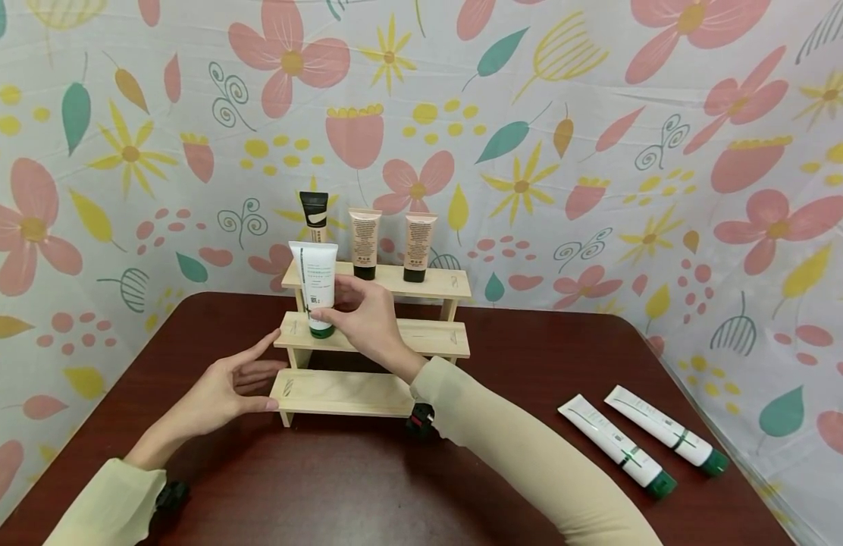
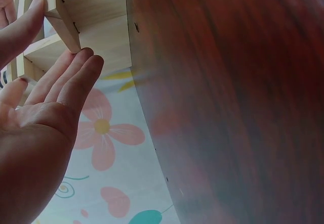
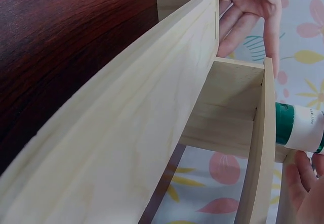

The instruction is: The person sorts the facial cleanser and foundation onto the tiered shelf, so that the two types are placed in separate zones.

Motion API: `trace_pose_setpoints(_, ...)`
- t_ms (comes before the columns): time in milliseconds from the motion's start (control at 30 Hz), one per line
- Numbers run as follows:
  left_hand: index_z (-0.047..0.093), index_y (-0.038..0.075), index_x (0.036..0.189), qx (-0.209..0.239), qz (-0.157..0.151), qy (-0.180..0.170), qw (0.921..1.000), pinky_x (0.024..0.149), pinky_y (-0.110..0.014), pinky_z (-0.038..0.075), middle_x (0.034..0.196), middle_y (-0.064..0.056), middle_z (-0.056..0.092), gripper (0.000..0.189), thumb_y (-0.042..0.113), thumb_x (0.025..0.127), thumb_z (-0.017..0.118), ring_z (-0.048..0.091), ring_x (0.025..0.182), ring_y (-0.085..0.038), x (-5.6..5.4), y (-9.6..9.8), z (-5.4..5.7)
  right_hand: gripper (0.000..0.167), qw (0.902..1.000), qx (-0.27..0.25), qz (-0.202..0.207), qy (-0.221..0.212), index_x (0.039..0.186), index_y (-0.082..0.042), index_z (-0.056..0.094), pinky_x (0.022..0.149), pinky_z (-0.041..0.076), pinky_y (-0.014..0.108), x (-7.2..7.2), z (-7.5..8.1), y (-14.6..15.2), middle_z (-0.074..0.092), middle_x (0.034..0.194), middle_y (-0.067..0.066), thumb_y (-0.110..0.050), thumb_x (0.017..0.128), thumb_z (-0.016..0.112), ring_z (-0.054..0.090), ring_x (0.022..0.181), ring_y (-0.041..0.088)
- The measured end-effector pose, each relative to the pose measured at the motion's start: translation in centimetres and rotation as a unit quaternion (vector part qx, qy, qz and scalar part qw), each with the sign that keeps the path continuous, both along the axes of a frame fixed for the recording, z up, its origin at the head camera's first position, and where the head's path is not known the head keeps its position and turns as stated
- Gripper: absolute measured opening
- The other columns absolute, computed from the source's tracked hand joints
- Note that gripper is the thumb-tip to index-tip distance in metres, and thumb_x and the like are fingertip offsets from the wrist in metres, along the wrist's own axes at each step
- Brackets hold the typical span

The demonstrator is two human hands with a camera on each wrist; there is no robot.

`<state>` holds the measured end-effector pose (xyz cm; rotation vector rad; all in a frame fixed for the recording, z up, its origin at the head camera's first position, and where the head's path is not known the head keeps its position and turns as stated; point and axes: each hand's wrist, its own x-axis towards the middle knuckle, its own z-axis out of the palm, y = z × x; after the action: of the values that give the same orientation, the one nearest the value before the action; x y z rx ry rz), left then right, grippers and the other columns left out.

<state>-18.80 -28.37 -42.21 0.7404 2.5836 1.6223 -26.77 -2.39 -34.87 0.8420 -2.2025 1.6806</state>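
Observation:
A white squeeze tube point(image 1: 317, 284) with a green cap stands cap-down at the left end of the middle step of a three-step wooden display rack point(image 1: 394, 337). My right hand point(image 1: 368, 318) holds it low down, thumb in front and fingers on its right side. In the right wrist view the green cap point(image 3: 285, 125) is right at the step's surface. My left hand point(image 1: 227, 383) touches the rack's left side with fingers extended, its thumb at the bottom step and fingertips by the middle one. The left wrist view shows those straight fingers point(image 2: 76, 85) against the wooden edge.
On the top step stand a black-topped tube point(image 1: 314, 216) and two beige tubes with black caps, one in the middle point(image 1: 365, 239) and one farther right point(image 1: 418, 243). Two white green-capped tubes point(image 1: 615, 440) lie on the dark table at right. A floral cloth hangs behind.

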Motion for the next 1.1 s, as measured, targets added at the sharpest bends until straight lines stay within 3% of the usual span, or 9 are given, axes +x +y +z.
trace_pose_setpoints(200,0.028,0.012,0.168,-0.004,0.001,0.001,1.0,0.1,-0.054,0.053,0.136,-0.029,0.064,0.104,0.004,0.085,0.089,0.062,0.126,-0.043,0.0,0.1,0.1,0.049,0.9999,-0.005,0.015,0.002,0.13,-0.003,0.072,0.081,0.061,0.026,0.2,-0.3,0.7,0.078,0.109,0.011,-0.008,0.085,0.091,0.076,0.096,0.021)
trace_pose_setpoints(433,0.028,0.015,0.169,-0.006,0.004,-0.003,1.0,0.101,-0.055,0.053,0.136,-0.029,0.064,0.104,0.005,0.085,0.089,0.062,0.126,-0.044,0.0,0.2,0.1,0.044,0.9997,-0.02,-0.006,-0.008,0.126,0.0,0.074,0.086,0.061,0.029,1.1,-0.7,2.7,0.075,0.116,0.017,-0.008,0.085,0.09,0.075,0.099,0.026)
trace_pose_setpoints(667,0.028,0.015,0.169,-0.007,0.006,-0.002,1.0,0.1,-0.057,0.053,0.136,-0.029,0.064,0.105,0.005,0.084,0.089,0.063,0.126,-0.043,0.1,0.2,0.2,0.04,0.9999,-0.009,-0.013,-0.003,0.124,-0.007,0.076,0.089,0.06,0.033,2.5,-1.3,5.7,0.076,0.112,0.008,-0.009,0.086,0.09,0.074,0.098,0.024)
trace_pose_setpoints(900,0.028,0.015,0.169,-0.009,0.007,0.002,0.9999,0.099,-0.057,0.053,0.137,-0.029,0.064,0.106,0.004,0.084,0.089,0.062,0.126,-0.043,0.2,0.3,0.2,0.04,0.9999,-0.002,-0.007,-0.016,0.122,-0.007,0.077,0.088,0.062,0.034,3.9,-2.0,9.6,0.074,0.115,0.018,-0.008,0.085,0.09,0.074,0.1,0.025)
trace_pose_setpoints(1100,0.028,0.014,0.169,-0.011,0.007,0.007,0.9999,0.099,-0.055,0.053,0.136,-0.028,0.065,0.106,0.004,0.084,0.09,0.062,0.126,-0.043,0.2,0.3,0.1,0.042,0.9994,0.016,-0.015,0.025,0.121,-0.002,0.076,0.083,0.063,0.042,4.9,-2.6,12.8,0.076,0.11,0.013,-0.007,0.082,0.092,0.076,0.093,0.025)
